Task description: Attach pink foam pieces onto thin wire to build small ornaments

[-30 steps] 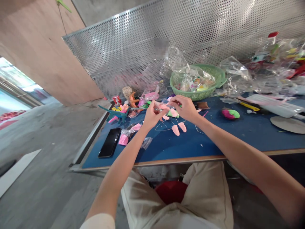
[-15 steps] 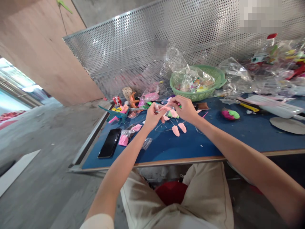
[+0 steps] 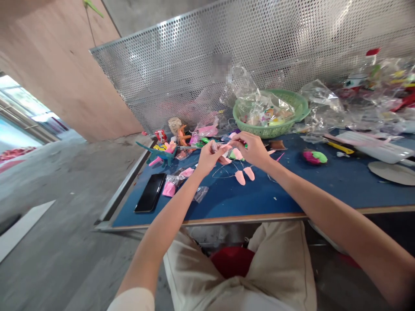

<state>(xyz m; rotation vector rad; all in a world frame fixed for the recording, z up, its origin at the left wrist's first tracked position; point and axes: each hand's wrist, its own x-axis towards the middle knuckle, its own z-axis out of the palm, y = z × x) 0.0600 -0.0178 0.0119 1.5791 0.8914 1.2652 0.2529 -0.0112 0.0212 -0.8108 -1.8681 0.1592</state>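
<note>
My left hand (image 3: pixel 210 156) is closed, its thumb and fingers pinching a small piece of pink modelling clay (image 3: pixel 228 147). Close on the other side, my right hand (image 3: pixel 251 147) is closed too, its fingertips at the same clay; the fingers partly hide it. Just below the hands, two flat pink clay ovals (image 3: pixel 244 176) lie on the blue tabletop, joined to thin wire (image 3: pixel 222 176). A pink and green clay piece (image 3: pixel 236 154) shows between and behind my hands. Left of them lie pink clay packets (image 3: pixel 169 188) in clear plastic.
A black phone (image 3: pixel 150 193) and a teal clay dinosaur figure (image 3: pixel 164 156) are at the left. Behind stands a green basket (image 3: pixel 266 131) with plastic bags. At the right are a magenta-green clay lump (image 3: pixel 314 157), a yellow cutter (image 3: pixel 339 146) and a grey oval board (image 3: pixel 392 172).
The pink clay stretched between my hands now shows as a smaller bit at the fingertips. My right fingers have shifted slightly. The view has moved a little; the table items stay put.
</note>
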